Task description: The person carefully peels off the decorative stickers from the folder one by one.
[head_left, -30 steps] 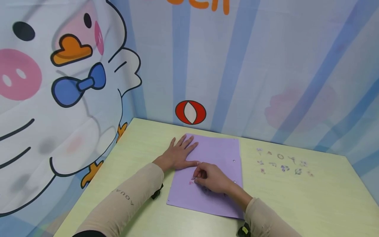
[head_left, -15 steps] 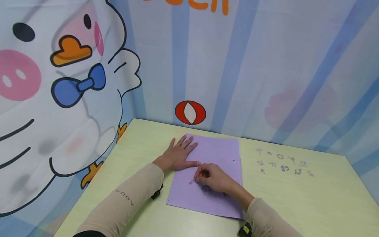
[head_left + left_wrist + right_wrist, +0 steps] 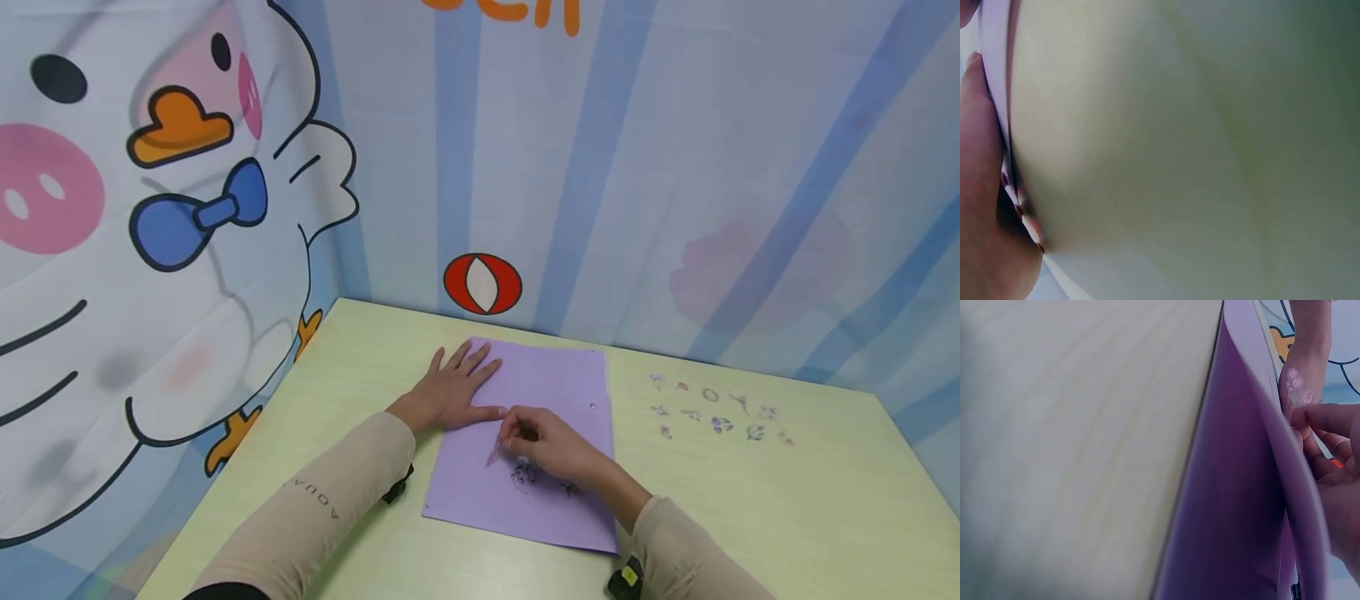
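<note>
My left hand lies flat with spread fingers on the left part of a purple booklet, thumb pointing right. Close to that thumb, my right hand pinches a small clear sticker with pink flowers between thumb and fingertips. The sticker hangs tilted over the booklet, its lower end pointing down and left. Below the right hand, a dark flower sticker lies on the purple surface, with another dark sticker partly under the wrist. In the left wrist view only a piece of the left hand shows.
Several small flower and leaf stickers lie in rows on the pale yellow table to the right. The booklet's near right edge curls up off the table. A printed cloth hangs behind the table.
My right hand has risen slightly and moved a little right, drawing the pink flower sticker up from the purple surface. The left hand has stayed in place.
</note>
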`<state>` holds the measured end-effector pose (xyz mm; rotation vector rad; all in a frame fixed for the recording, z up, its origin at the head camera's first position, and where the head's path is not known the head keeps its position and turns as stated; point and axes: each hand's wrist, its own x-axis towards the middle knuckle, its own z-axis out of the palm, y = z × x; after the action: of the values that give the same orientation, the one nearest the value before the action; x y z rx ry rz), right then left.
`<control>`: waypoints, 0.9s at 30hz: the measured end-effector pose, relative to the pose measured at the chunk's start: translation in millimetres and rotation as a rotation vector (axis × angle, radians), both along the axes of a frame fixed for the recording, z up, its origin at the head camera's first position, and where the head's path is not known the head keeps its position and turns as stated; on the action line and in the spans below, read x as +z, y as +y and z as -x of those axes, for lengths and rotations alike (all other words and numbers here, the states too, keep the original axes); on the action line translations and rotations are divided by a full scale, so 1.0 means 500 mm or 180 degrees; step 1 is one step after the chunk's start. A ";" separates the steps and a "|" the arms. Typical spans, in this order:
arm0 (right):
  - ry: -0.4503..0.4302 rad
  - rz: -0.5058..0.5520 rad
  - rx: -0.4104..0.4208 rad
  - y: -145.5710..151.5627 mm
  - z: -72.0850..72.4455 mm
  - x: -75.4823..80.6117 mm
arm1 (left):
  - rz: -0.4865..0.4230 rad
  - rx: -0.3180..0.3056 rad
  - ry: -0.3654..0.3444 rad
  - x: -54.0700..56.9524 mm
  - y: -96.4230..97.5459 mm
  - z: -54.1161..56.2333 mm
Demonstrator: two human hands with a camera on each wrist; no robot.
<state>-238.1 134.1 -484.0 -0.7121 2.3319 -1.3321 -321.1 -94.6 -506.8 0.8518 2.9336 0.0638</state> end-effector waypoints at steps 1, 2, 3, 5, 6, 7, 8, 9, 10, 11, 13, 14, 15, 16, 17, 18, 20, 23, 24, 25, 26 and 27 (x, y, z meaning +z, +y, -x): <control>-0.0007 0.0013 0.0000 0.000 0.000 -0.001 | -0.0005 -0.0001 -0.0003 0.000 0.000 0.000; -0.0008 0.0019 0.0000 0.001 0.000 -0.002 | -0.0012 -0.0003 -0.0005 -0.001 0.000 -0.001; -0.0013 0.0028 -0.0001 0.001 -0.001 -0.002 | -0.0005 -0.0002 -0.0008 -0.001 0.000 -0.001; -0.0024 0.0024 -0.0014 0.002 -0.001 -0.003 | -0.0011 0.0000 0.0002 -0.001 0.001 -0.002; -0.0031 0.0031 -0.0016 0.002 -0.002 -0.002 | -0.0009 0.0003 0.0006 -0.002 0.001 -0.002; -0.0041 0.0035 -0.0019 0.002 -0.002 -0.002 | -0.0022 0.0003 0.0007 -0.001 0.001 -0.003; -0.0048 0.0045 -0.0020 0.003 -0.003 -0.002 | -0.0035 0.0004 0.0006 -0.001 0.001 -0.003; -0.0053 0.0051 -0.0019 0.003 -0.003 -0.001 | -0.0044 0.0004 0.0004 0.000 0.001 -0.004; -0.0059 0.0048 -0.0021 0.003 -0.002 -0.002 | -0.0056 0.0003 -0.0002 0.001 0.001 -0.004; -0.0066 0.0044 -0.0023 0.003 -0.002 -0.002 | -0.0074 0.0000 -0.0013 0.002 0.001 -0.005; -0.0073 0.0033 -0.0029 0.003 -0.001 -0.002 | -0.0077 -0.0007 -0.0006 0.004 0.001 -0.005; -0.0070 0.0024 -0.0035 0.003 0.000 -0.003 | -0.0061 -0.0008 -0.0002 0.004 0.001 -0.005; -0.0068 0.0011 -0.0041 0.003 0.000 -0.003 | -0.0053 -0.0009 0.0005 0.004 0.001 -0.004; -0.0072 0.0002 -0.0050 0.003 0.001 -0.004 | -0.0057 -0.0014 0.0010 0.005 0.000 -0.004; -0.0069 -0.0007 -0.0058 0.003 0.001 -0.004 | -0.0057 -0.0017 0.0013 0.005 0.000 -0.004; -0.0071 -0.0010 -0.0065 0.003 0.002 -0.004 | -0.0054 -0.0020 0.0019 0.006 0.000 -0.004; -0.0081 -0.0014 -0.0080 0.004 0.001 -0.003 | -0.0090 -0.0029 0.0007 0.007 -0.001 -0.005; -0.0104 -0.0003 -0.0093 0.004 0.000 -0.002 | -0.0081 -0.0029 -0.0011 0.006 0.000 -0.004; -0.0110 0.0004 -0.0097 0.004 -0.001 -0.002 | -0.0072 -0.0024 -0.0010 0.005 0.000 -0.004; -0.0112 0.0014 -0.0098 0.004 -0.001 -0.002 | -0.0055 -0.0017 -0.0011 0.004 0.000 -0.004; -0.0111 0.0026 -0.0096 0.003 -0.002 -0.003 | -0.0041 -0.0009 -0.0010 0.003 0.000 -0.004; -0.0114 0.0030 -0.0094 0.003 -0.002 -0.004 | -0.0039 -0.0004 -0.0008 0.003 0.000 -0.004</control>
<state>-237.0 135.7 -485.8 -0.6537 2.3181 -1.3581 -319.2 -94.5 -505.5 0.8545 2.9335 0.0829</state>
